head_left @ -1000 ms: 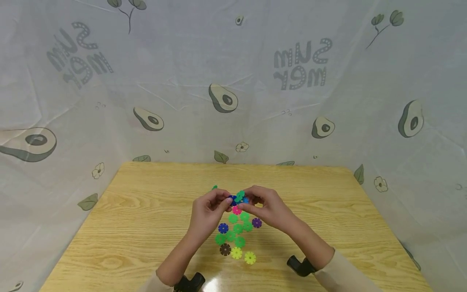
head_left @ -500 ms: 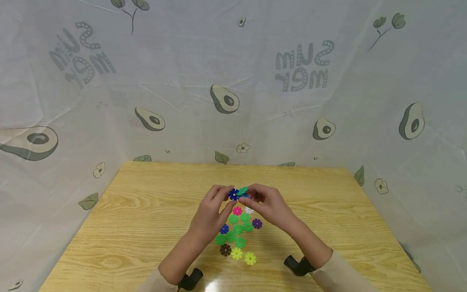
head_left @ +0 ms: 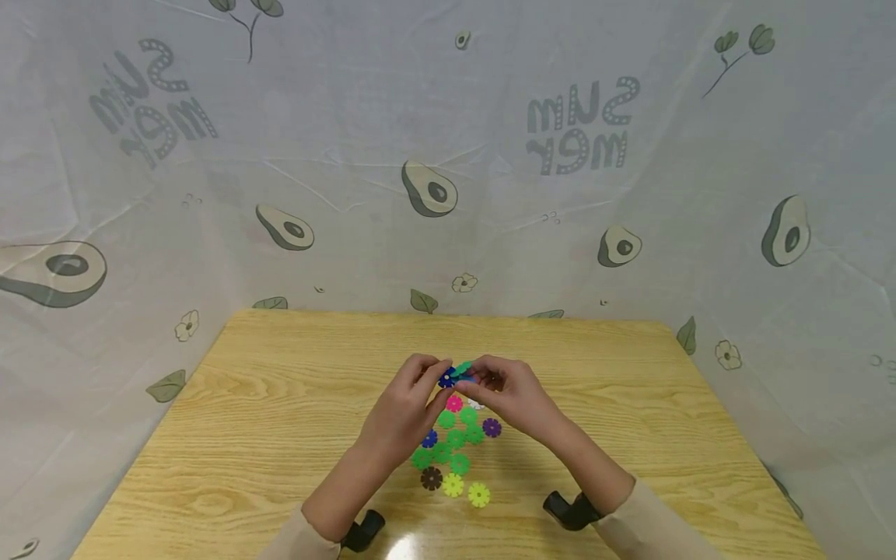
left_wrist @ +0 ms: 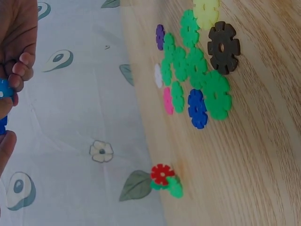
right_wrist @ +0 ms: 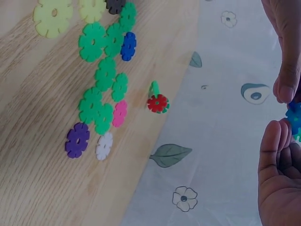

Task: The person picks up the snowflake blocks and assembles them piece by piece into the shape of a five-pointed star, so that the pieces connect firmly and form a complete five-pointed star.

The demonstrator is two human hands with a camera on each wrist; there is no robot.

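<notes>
My left hand (head_left: 400,412) pinches a dark blue notched plastic disc (head_left: 446,378) by its edges, between thumb and fingers. My right hand (head_left: 521,398) holds a joined cluster against it, with a green disc (head_left: 462,369) on top and a light blue disc (left_wrist: 4,88) below. Both hands are above the table, and the pieces meet between the fingertips. Whether the dark blue disc is slotted into the cluster cannot be made out. In the right wrist view, fingers cover much of the blue piece (right_wrist: 293,117).
Loose discs lie flat on the wooden table (head_left: 280,435): several green (head_left: 456,439), yellow (head_left: 479,495), brown (head_left: 431,477), purple (head_left: 492,428), pink (head_left: 454,403), white (right_wrist: 104,146) and blue (left_wrist: 197,108). A red-and-green joined piece (left_wrist: 162,174) stands farther back. A patterned curtain (head_left: 350,194) surrounds the table.
My left hand has shifted its fingers and turned the dark blue disc to show more of its face. The white disc on the table has come into sight under my hands.
</notes>
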